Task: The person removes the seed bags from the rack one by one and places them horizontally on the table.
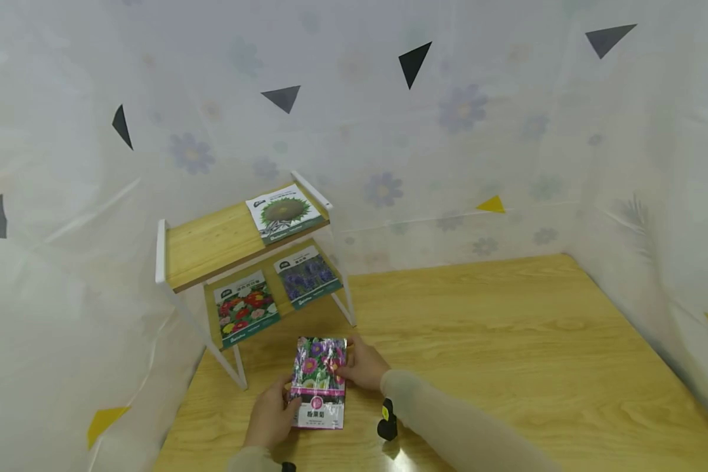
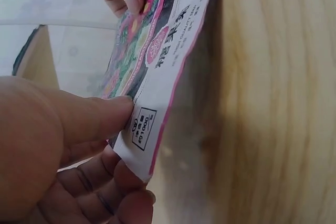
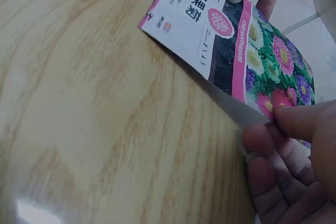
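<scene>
Pinching one packet [image 1: 318, 383]: two hands [image 1: 270, 414]

Wood-grain table [image 1: 484, 328] below, pale sheeting [image 1: 354, 39] on 3 sides, dotted with faint flowers [image 1: 463, 108], dark triangles [image 1: 414, 65] and 3 yellow triangles [image 1: 492, 205]! At left stands a white-framed 2-tier rack [image 1: 212, 242], and a bright glare [image 1: 401, 463] bounces off the table!

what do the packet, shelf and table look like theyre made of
Packet: probably glossy plastic or foil film, given its bright glare streaks.
Shelf: wood or wood-look boards, grain showing; its smooth white frame could be painted metal.
Table: likely wood or laminate, grain showing, glossy enough for a glare spot.
</scene>
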